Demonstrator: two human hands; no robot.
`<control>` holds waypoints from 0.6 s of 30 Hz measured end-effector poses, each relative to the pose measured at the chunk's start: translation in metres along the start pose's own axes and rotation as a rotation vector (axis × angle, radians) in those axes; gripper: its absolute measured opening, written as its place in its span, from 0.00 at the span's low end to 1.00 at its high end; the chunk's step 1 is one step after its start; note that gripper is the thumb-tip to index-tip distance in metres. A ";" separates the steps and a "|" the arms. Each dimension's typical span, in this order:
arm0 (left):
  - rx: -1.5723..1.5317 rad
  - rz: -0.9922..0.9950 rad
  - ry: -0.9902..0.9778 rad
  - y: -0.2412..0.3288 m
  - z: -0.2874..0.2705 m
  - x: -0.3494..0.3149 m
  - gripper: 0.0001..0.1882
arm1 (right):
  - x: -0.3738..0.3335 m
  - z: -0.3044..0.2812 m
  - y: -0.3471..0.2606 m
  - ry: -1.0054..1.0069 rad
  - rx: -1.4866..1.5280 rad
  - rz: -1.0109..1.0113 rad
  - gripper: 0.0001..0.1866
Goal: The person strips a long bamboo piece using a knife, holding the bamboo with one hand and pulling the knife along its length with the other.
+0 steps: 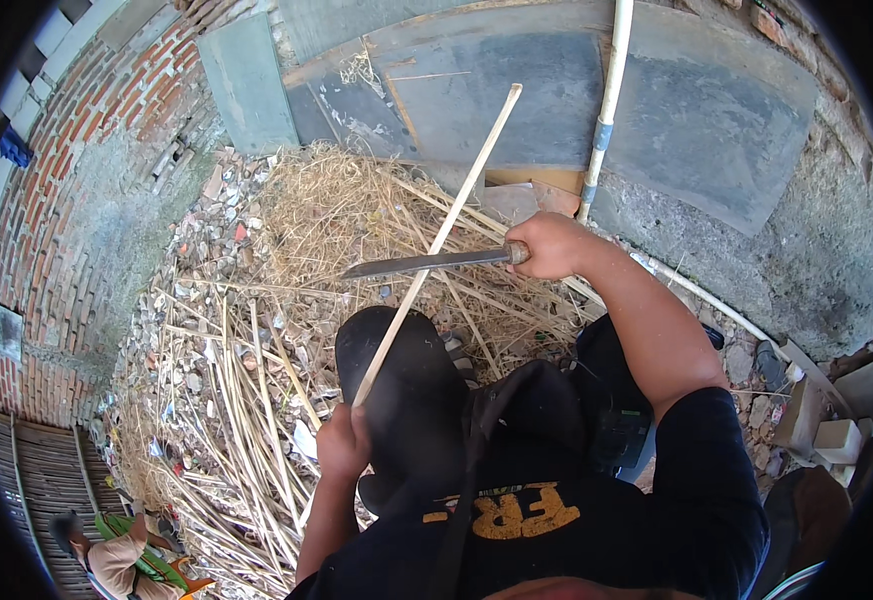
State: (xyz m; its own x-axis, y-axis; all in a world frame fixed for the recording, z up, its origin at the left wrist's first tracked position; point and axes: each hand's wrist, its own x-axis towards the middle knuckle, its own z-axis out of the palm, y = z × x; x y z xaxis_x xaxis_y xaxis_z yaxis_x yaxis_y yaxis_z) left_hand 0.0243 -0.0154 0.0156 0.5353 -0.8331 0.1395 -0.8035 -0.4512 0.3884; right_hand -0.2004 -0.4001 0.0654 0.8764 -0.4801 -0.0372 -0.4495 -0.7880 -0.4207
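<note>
My left hand point(343, 444) is closed round the lower end of a long pale bamboo strip point(453, 211), which slants up and away to the right past my knee. In my right hand point(546, 246) is the handle of a machete point(426, 263), gripped in a fist. Its long dark blade points left and crosses the strip near the middle. Whether the edge presses into the strip or only passes over it, I cannot tell. Beneath the blade lies a heap of curly, straw-coloured shavings point(331, 205).
Many cut bamboo strips point(246, 440) lie on rubble to my left. A brick wall point(66, 200) rises at left; grey panels point(516, 90) and a white pipe point(611, 80) stand ahead. Another person point(121, 560) sits at the lower left. White blocks point(836, 440) lie at right.
</note>
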 end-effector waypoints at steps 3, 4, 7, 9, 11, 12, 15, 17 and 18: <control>0.009 0.006 -0.004 0.003 -0.001 0.001 0.13 | -0.003 -0.002 0.002 -0.005 0.004 0.012 0.18; -0.001 0.010 -0.004 0.003 0.000 0.001 0.13 | -0.004 -0.004 0.001 -0.015 0.008 0.019 0.18; -0.024 0.014 -0.006 0.001 0.003 0.003 0.13 | -0.004 -0.006 0.001 -0.030 0.013 0.023 0.18; -0.031 0.009 -0.014 -0.003 0.006 0.004 0.14 | -0.003 -0.006 0.001 -0.028 0.015 0.014 0.18; -0.044 0.003 -0.018 -0.003 0.005 0.004 0.14 | -0.001 -0.005 0.001 -0.023 0.021 0.003 0.18; -0.052 0.002 -0.019 -0.002 0.005 0.005 0.14 | 0.000 -0.003 0.001 -0.019 0.024 0.000 0.18; -0.027 -0.002 -0.019 -0.002 0.005 0.004 0.15 | 0.001 -0.008 -0.005 -0.071 0.014 0.058 0.18; -0.026 -0.010 -0.022 -0.001 0.004 0.005 0.16 | 0.000 -0.011 -0.008 -0.095 0.011 0.087 0.19; -0.026 -0.014 -0.026 -0.001 0.004 0.005 0.16 | -0.001 -0.011 -0.008 -0.090 0.015 0.086 0.20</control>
State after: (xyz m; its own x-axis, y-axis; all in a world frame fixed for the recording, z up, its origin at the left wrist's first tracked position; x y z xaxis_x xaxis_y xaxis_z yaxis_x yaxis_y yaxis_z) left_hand 0.0266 -0.0207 0.0125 0.5393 -0.8348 0.1104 -0.7886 -0.4548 0.4138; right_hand -0.1993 -0.3973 0.0790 0.8469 -0.5088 -0.1544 -0.5217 -0.7393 -0.4258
